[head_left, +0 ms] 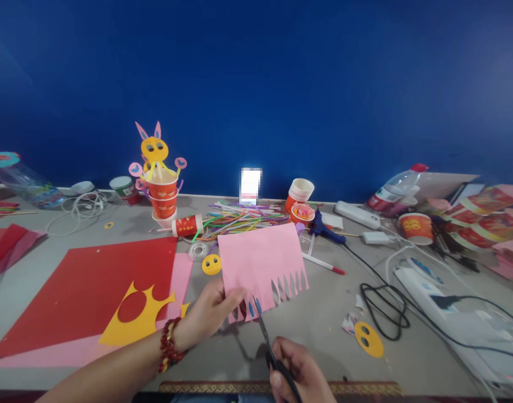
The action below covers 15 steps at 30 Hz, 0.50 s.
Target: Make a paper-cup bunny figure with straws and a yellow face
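My left hand (208,313) pinches the lower left part of a pink sheet of paper (262,254), thumb on top, and holds it up above the table. Narrow pointed notches run along the sheet's lower right edge like a fringe. In my right hand (301,369) is a pair of dark-handled scissors (264,332), its blades reaching up to the sheet's lower edge near my left thumb. Two small blue ovals show at the blade tips; what they belong to is hard to make out. A yellow paper face (211,265) lies just left of the sheet.
Red paper (92,280) and a yellow cut-out scrap (116,324) lie at left. Behind are a decorated cup stack (163,204) and colourful pipe cleaners (235,218). Right of the sheet are a blue glue gun (323,228), its black cable (385,291) and another yellow face (369,339).
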Motion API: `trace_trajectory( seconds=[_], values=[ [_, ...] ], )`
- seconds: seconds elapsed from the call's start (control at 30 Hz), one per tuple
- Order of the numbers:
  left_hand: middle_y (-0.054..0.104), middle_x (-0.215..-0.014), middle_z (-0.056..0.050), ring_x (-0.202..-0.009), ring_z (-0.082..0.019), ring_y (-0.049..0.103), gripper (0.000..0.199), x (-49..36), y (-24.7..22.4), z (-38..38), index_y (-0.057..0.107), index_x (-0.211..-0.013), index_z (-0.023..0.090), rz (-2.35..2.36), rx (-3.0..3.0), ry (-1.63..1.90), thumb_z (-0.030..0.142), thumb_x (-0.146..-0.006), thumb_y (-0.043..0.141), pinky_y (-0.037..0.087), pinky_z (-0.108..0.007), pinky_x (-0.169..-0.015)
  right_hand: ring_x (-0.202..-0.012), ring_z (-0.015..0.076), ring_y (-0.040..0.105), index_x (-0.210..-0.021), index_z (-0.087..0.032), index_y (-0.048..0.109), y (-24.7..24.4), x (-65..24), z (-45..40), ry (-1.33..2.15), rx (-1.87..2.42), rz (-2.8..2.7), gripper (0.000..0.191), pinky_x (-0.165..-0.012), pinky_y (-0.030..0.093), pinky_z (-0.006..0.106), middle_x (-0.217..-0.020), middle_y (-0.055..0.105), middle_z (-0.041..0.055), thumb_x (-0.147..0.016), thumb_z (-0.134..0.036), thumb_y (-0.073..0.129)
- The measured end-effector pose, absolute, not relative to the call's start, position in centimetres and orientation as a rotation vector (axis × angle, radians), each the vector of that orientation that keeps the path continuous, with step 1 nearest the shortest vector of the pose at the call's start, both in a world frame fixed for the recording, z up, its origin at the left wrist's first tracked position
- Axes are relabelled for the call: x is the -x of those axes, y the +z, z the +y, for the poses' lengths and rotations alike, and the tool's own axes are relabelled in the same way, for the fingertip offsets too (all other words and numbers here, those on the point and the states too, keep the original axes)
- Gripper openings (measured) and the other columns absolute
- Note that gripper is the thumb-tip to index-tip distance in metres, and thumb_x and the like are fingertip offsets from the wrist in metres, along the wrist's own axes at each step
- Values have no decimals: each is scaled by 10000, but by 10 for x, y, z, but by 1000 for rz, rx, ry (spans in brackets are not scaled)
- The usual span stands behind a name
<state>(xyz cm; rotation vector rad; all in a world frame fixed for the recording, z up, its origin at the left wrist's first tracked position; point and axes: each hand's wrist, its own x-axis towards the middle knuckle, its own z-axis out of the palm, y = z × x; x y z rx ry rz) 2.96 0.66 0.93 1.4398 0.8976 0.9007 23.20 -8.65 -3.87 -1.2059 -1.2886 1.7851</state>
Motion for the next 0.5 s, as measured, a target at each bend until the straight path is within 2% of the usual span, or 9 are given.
trace_trajectory(
  seconds=[0.27,0.5],
  values=[
    [602,-614,-15,-574,-117,543,396,-29,11,7,592,-668,139,929,-1453,924,437,-917,513,430,-196,-549,-402,41,356,-690,-239,311,-39,-231,-87,1806,1189,-1230,652,-423,288,167,-500,402,-108,-665,-804,634],
    [676,-642,-38,-573,-124,594,402,-28,12,7,660,-714,138,896,-1444,902,434,-935,502,455,-193,-545,-400,39,353,-686,-239,309,-38,-231,-87,1787,1215,-1242,644,-422,253,173,-488,395,-112,-674,-794,636]
  ],
)
